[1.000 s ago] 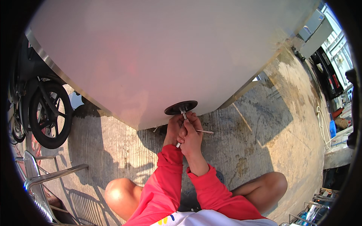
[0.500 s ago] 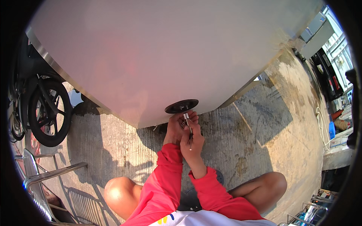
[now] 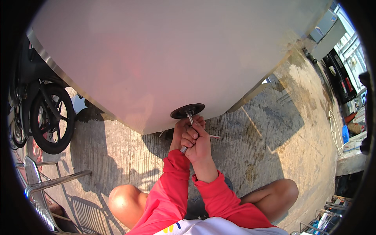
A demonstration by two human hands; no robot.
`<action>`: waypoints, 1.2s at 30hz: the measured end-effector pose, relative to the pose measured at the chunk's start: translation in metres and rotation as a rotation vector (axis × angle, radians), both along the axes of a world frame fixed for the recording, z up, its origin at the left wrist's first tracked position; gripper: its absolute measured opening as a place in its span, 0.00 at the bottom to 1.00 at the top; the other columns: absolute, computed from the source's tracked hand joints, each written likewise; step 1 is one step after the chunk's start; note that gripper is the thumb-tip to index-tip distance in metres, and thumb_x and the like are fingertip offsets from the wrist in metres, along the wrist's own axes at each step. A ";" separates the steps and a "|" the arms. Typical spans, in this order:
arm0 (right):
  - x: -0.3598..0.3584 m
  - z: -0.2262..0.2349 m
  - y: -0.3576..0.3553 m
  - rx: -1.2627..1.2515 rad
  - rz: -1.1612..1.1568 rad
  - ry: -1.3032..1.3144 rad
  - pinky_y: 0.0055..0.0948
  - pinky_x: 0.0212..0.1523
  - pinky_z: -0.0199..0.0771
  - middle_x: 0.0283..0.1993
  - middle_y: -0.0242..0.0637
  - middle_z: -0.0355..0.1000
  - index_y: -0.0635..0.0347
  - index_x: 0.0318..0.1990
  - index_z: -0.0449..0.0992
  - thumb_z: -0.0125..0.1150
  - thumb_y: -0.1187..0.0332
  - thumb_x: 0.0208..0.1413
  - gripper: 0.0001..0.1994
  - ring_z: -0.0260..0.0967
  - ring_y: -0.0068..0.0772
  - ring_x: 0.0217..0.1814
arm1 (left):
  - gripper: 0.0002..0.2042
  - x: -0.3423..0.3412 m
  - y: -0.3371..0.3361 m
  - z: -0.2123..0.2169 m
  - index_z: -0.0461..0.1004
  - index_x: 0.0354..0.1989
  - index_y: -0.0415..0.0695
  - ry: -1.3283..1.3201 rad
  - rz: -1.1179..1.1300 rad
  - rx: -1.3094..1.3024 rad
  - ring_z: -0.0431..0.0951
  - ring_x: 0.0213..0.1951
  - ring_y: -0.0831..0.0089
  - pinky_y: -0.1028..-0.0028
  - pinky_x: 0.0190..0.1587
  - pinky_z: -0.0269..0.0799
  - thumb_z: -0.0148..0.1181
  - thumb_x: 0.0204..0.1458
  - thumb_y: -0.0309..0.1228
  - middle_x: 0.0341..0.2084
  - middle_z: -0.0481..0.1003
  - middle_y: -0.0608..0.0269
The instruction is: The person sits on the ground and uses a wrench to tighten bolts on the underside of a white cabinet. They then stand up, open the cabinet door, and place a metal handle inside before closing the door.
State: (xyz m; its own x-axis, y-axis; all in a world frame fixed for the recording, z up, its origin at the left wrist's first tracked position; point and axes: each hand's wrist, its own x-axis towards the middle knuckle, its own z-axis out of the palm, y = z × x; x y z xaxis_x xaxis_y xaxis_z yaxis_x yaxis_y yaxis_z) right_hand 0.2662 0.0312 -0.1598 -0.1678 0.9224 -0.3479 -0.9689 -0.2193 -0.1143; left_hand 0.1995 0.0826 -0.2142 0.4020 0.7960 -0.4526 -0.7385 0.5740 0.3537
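Note:
A black round fitting (image 3: 178, 112) is set low on a large pale panel, with a recess in its middle. A silver metal shaft (image 3: 190, 118) runs from this recess down to my hands. My right hand (image 3: 199, 147) is closed around a slim metal tool; a silver cylindrical end (image 3: 183, 149) pokes out beside the left wrist, and a thin pale rod (image 3: 214, 137) sticks out on the other side. My left hand (image 3: 178, 135) lies partly behind the right one, fingers curled just under the fitting. What it grips is hidden.
The pale panel (image 3: 188, 55) fills the upper middle. At left stand a motorcycle wheel (image 3: 53, 117) and a shiny metal chair frame (image 3: 58, 182). Ridged concrete floor (image 3: 250, 156) lies below, between my bent knees. A pale hose (image 3: 335, 133) and a blue container (image 3: 344, 134) are at right.
My right hand has turned and closed into a fist around the tool. The silver cylinder that stood above my fingers now shows near the left wrist, and a metal shaft reaches the fitting's recess.

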 end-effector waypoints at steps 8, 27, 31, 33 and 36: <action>-0.014 0.000 0.005 -0.026 -0.004 0.295 0.19 0.17 0.51 0.18 0.20 0.56 0.55 0.39 0.69 0.46 0.66 0.68 0.07 0.49 0.16 0.17 | 0.19 0.014 -0.009 -0.053 0.68 0.52 0.26 0.070 0.209 0.177 0.77 0.49 0.58 0.65 0.56 0.74 0.42 0.64 0.32 0.47 0.75 0.46; -0.016 -0.012 -0.006 0.069 -0.249 -0.653 0.15 0.14 0.47 0.27 0.25 0.63 0.55 0.44 0.69 0.51 0.75 0.65 0.04 0.52 0.10 0.18 | 0.20 0.002 0.005 -0.043 0.69 0.51 0.27 0.068 0.031 0.134 0.75 0.51 0.56 0.62 0.59 0.72 0.39 0.65 0.34 0.47 0.74 0.44; -0.015 0.002 -0.001 -0.009 -0.173 -0.428 0.18 0.13 0.48 0.19 0.22 0.57 0.52 0.39 0.69 0.51 0.71 0.65 0.02 0.50 0.14 0.16 | 0.20 -0.004 0.010 -0.045 0.65 0.56 0.25 -0.002 -0.023 0.055 0.74 0.53 0.55 0.64 0.62 0.70 0.38 0.65 0.31 0.51 0.72 0.42; -0.016 0.030 0.001 -0.220 -0.065 -0.362 0.19 0.11 0.49 0.16 0.22 0.56 0.49 0.31 0.68 0.50 0.65 0.65 0.08 0.49 0.18 0.14 | 0.20 -0.002 0.003 -0.025 0.63 0.58 0.25 0.004 -0.018 0.037 0.74 0.54 0.56 0.65 0.63 0.68 0.38 0.65 0.30 0.53 0.71 0.42; -0.008 0.007 0.004 -0.064 -0.017 0.183 0.17 0.13 0.52 0.16 0.23 0.55 0.50 0.38 0.69 0.50 0.64 0.66 0.05 0.50 0.20 0.14 | 0.21 0.001 -0.003 0.007 0.62 0.60 0.25 0.034 -0.018 -0.033 0.75 0.53 0.56 0.66 0.63 0.69 0.37 0.66 0.30 0.55 0.71 0.42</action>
State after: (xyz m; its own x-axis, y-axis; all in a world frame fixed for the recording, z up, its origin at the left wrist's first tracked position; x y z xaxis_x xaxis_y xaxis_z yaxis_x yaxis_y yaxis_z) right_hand 0.2584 0.0353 -0.1528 -0.2182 0.9025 -0.3714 -0.9759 -0.2037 0.0783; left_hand 0.2003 0.0801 -0.2075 0.4004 0.7728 -0.4924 -0.7156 0.5994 0.3588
